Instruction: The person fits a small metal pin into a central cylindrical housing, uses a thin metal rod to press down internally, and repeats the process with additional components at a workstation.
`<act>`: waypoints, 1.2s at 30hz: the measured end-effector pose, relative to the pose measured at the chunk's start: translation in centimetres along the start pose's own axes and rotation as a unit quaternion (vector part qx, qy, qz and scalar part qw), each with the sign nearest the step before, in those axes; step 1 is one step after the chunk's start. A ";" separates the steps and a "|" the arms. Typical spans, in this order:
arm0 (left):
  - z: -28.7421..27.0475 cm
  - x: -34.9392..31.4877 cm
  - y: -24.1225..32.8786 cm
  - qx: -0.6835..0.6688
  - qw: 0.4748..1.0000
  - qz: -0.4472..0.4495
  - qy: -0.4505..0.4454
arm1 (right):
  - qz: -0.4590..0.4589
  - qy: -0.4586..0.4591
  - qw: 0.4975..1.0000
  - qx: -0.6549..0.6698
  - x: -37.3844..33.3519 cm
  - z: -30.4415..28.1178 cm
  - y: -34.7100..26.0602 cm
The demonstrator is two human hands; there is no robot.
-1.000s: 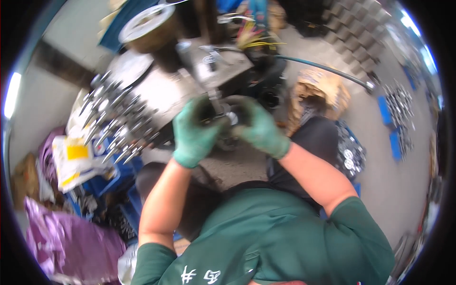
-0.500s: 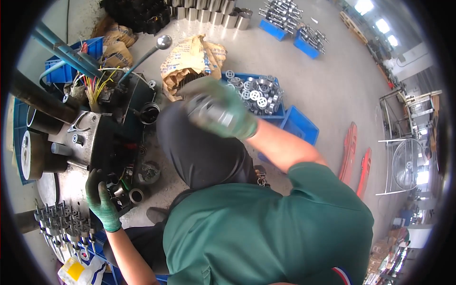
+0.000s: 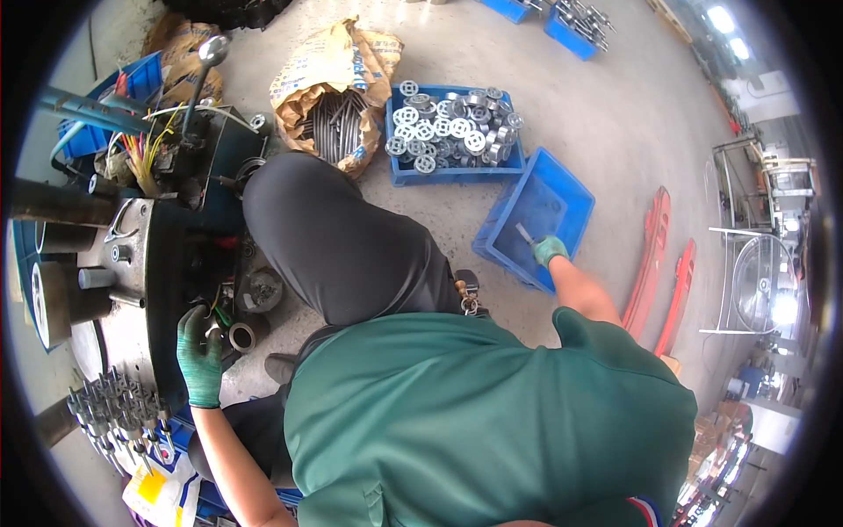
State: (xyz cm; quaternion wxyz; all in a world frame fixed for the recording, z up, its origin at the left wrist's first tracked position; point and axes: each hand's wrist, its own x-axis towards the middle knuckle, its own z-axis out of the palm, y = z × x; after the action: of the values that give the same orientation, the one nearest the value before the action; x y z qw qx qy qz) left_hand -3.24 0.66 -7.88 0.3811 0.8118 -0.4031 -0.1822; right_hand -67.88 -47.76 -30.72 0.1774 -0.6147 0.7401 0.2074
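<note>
My right hand [image 3: 551, 252], in a green glove, reaches over the near side of a blue bin [image 3: 571, 180]. It is closed on a short, pale metal rod [image 3: 524, 233] that sticks out past the fingers toward the bin's inside. My left hand [image 3: 200, 358], also gloved in green with dark finger ends, is by the near edge of the metal machine [image 3: 132, 237]. Its fingers are stretched out and apart, and I see nothing in them. Close to it sits a short hollow cylinder [image 3: 243, 337].
Another blue bin [image 3: 421, 178] holds many metal wheels. Beside it a torn paper sack [image 3: 307, 75] is full of metal rods. At lower left stand several rod-and-collar parts [image 3: 118, 408]. Red forks [image 3: 650, 255] lie on the floor at right. A ball-topped lever [image 3: 212, 51] rises from the machine.
My right hand has swung right, from above my knee to the blue bin, with the metal piece in it. My left hand has shifted slightly right. The view has tilted a little.
</note>
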 end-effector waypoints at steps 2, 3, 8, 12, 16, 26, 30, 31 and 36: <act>-0.2 -0.5 -1.8 0.006 1.000 -0.018 -0.015 | -0.140 -0.057 0.988 -0.020 -2.2 0.8 -0.6; 0.4 0.6 -2.2 0.026 0.999 -0.021 -0.033 | -0.193 -0.084 0.977 -0.020 -4.1 1.4 0.2; 1.2 1.2 -3.7 0.061 0.995 -0.052 -0.060 | -0.228 -0.090 0.958 -0.147 -5.6 3.5 -0.6; 1.1 0.9 -4.2 0.096 0.992 -0.065 -0.055 | -0.203 -0.062 0.974 -0.075 -6.1 2.9 -1.6; 0.9 0.1 -3.2 0.154 0.987 -0.039 -0.020 | -0.154 -0.013 0.987 -0.038 -3.8 1.5 -3.5; -3.6 -0.5 0.3 0.111 0.974 -0.006 0.198 | -0.311 -0.032 0.783 -0.537 17.7 0.2 -2.3; -6.6 -1.8 4.5 0.102 0.921 0.057 0.373 | -0.237 -0.054 0.915 -0.323 12.4 -5.7 -10.7; -7.3 -2.9 4.7 0.063 0.901 0.058 0.425 | -0.276 -0.036 0.917 -0.286 10.5 -8.1 -14.1; -10.7 -6.6 3.9 -0.239 0.710 0.092 0.656 | -0.610 0.049 0.781 0.124 -3.0 -21.5 -30.7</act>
State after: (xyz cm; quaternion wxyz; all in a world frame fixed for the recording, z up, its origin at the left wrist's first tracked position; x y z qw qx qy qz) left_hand -2.84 9.42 1.89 0.7460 0.5679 -0.0672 0.3413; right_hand -37.30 -61.35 -13.62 0.3054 -0.9196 0.2375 -0.0678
